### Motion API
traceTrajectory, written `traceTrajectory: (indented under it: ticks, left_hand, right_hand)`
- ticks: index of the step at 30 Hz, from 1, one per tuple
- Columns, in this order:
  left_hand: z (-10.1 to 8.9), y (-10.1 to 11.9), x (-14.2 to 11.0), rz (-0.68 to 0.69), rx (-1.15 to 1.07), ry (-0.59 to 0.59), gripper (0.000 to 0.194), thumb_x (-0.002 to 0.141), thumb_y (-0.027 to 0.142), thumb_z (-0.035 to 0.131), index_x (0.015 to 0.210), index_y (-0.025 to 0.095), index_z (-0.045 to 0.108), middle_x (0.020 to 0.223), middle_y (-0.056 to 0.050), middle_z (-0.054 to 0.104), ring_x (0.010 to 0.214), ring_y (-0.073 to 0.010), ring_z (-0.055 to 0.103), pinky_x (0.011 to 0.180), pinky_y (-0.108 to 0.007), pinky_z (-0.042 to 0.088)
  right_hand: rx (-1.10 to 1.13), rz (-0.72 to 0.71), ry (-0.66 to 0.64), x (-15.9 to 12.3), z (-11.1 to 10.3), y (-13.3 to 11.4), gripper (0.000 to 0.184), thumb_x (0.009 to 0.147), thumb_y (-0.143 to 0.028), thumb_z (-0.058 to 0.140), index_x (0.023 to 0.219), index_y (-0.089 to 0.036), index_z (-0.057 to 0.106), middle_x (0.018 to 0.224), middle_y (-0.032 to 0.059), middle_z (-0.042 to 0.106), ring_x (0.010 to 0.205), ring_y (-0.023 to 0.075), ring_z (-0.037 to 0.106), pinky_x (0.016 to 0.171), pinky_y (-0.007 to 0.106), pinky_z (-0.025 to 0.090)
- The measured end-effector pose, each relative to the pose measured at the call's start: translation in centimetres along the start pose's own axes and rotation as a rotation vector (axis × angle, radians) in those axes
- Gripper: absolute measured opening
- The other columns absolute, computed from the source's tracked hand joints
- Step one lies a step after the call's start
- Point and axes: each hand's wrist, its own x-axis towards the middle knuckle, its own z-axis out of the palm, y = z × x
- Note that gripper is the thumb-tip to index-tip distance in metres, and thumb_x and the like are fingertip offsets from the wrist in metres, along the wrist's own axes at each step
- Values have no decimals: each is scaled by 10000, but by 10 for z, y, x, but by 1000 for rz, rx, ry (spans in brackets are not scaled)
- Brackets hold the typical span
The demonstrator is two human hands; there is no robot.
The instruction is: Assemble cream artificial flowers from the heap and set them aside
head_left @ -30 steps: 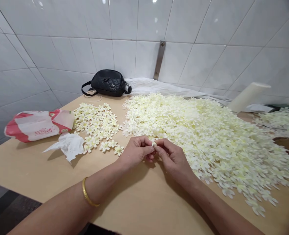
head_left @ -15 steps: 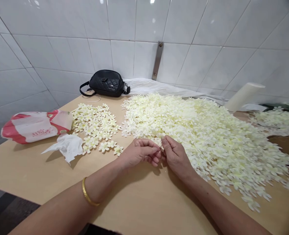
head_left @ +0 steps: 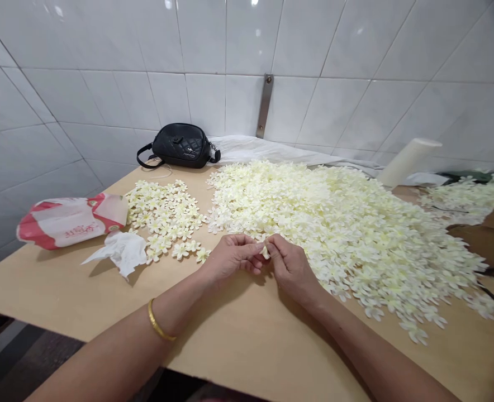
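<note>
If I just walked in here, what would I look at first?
You'd first see the huge heap of small cream-white flowers covering the right side of the pale wooden table. In the middle, the person's bare left hand and right hand pinch one little cream flower between them. To the left lies a smaller patch of flowers, with a black quilted bag behind it by the white tiled wall.

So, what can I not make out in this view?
Head view:
Small cream flower: mostly hidden by the left hand and right hand.
Words on the red-and-white plastic bag: too small to read.
Logo on the black quilted handbag: too small.
Far-right heap of cream flowers: cut off by the right edge.
</note>
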Motion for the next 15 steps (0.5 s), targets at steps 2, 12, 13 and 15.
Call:
traceTrajectory:
  ticks: [2,12,13,15]
  left_hand:
    - [0,1,0,-4,-21,-5,166,632,235,673,672,96,591,595,-57,607,502,-105,554,534,-244,458]
    - [-1,0,-1,-30,-88,-7,123,625,163,649,687,103,561,536,-41,590,525,-131,576,577,-276,464]
    - [-1,0,-1,-28,-85,-5,123,615,151,652,677,104,558,531,-37,587,526,-130,576,582,-277,464]
    - [0,0,0,-32,-86,2,121,607,143,653,669,105,555,534,-33,585,528,-127,575,590,-279,464]
  right_hand:
    - [-14,-5,3,0,-1,-2,219,867,-239,327,680,-187,427,544,-32,435,487,98,400,487,213,320]
    - [-46,-73,59,-1,-1,-1,134,852,-172,325,792,-186,443,622,-9,476,545,120,438,529,228,353]
    - [-53,-83,59,-1,-1,-1,134,844,-159,330,783,-186,446,636,-2,479,560,125,438,544,235,355]
    - [-64,-97,63,-1,-2,0,132,827,-133,341,773,-183,451,673,14,485,597,136,441,576,251,359]
